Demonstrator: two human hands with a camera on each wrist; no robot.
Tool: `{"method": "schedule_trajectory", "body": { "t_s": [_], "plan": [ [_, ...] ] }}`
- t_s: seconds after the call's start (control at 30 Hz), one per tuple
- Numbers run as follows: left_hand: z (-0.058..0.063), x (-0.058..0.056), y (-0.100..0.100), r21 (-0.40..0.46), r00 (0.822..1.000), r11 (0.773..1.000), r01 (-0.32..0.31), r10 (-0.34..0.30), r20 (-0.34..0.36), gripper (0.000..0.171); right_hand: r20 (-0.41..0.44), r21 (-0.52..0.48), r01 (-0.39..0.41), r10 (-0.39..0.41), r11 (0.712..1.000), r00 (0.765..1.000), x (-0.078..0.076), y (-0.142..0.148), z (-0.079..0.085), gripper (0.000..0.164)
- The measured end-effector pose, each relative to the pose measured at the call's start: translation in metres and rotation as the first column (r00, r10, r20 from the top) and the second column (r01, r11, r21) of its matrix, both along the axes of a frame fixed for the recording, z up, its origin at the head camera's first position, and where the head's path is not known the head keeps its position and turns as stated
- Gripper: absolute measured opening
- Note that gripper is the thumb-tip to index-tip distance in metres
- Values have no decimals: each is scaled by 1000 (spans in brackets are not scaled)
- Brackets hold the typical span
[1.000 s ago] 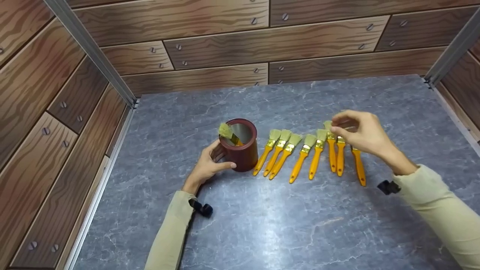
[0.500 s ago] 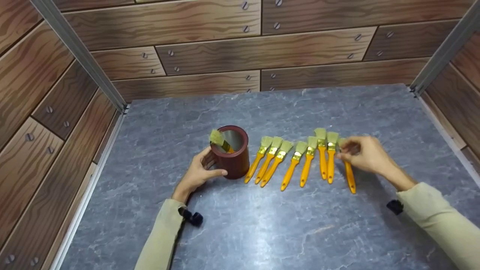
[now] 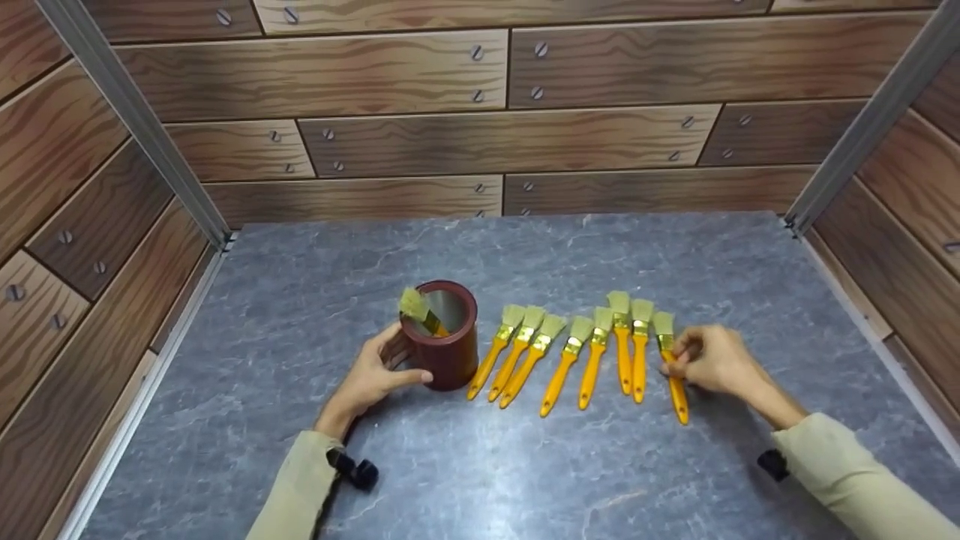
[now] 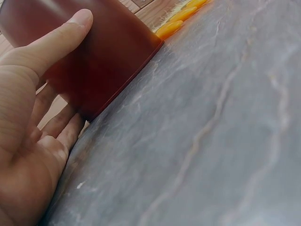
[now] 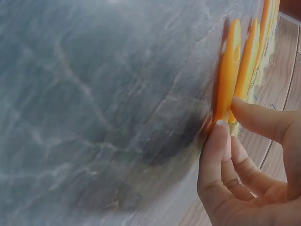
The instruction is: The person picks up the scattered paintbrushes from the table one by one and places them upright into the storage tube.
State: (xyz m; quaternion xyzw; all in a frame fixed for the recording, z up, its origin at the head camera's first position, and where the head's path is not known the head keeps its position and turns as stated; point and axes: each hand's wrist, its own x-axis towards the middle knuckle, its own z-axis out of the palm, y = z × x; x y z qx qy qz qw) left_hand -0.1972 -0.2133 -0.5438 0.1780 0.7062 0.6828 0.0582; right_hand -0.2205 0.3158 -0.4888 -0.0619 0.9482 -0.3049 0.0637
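A dark red cylindrical cup [image 3: 454, 364] stands upright on the grey table, with one paintbrush [image 3: 415, 304] leaning in it, bristles up over the rim. My left hand [image 3: 367, 381] holds the cup from its left, thumb on the near side and fingers behind; the left wrist view shows the thumb across the cup's wall [image 4: 115, 61]. Several orange-handled paintbrushes lie in a row to the right, bristles away from me. At the row's right end, my right hand [image 3: 718, 360] pinches the last paintbrush [image 3: 680, 405] near the top of its handle, between thumb and fingertips.
The other paintbrushes [image 3: 559, 382] fan out between the cup and my right hand, the leftmost ones close against the cup. Wood-patterned walls [image 3: 405, 142] with metal corner posts enclose the marbled table [image 3: 450, 487] at the back and sides.
My right hand has come down from above the row onto the rightmost paintbrush's handle. The left hand stays at the cup. The head view has tilted upward.
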Motion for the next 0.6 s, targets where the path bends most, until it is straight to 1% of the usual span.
{"method": "schedule_trajectory", "body": {
  "t_s": [0.1, 0.2, 0.27, 0.33, 0.6],
  "plan": [
    [0, -2, 3, 12, 1000, 1000, -6, 6, -4, 90, 65, -11, 37, -36, 999, 997, -2, 3, 3, 30],
    [0, 4, -3, 10, 1000, 1000, -10, 10, 10, 90, 133, -31, 79, -74, 996, 988, 2, -1, -2, 35],
    [0, 5, -4, 9, 1000, 1000, -7, 7, 13, 91, 160, -31, 101, -95, 994, 983, 2, -2, -3, 36],
    [0, 5, -4, 12, 1000, 1000, -6, 6, 17, 91, 169, -25, 115, -109, 993, 980, 1, -1, -2, 38],
    [0, 0, 3, 0, 1000, 1000, -17, 17, 23, 92, 183, -64, 133, -120, 989, 976, -3, 7, 1, 43]
  ]
}}
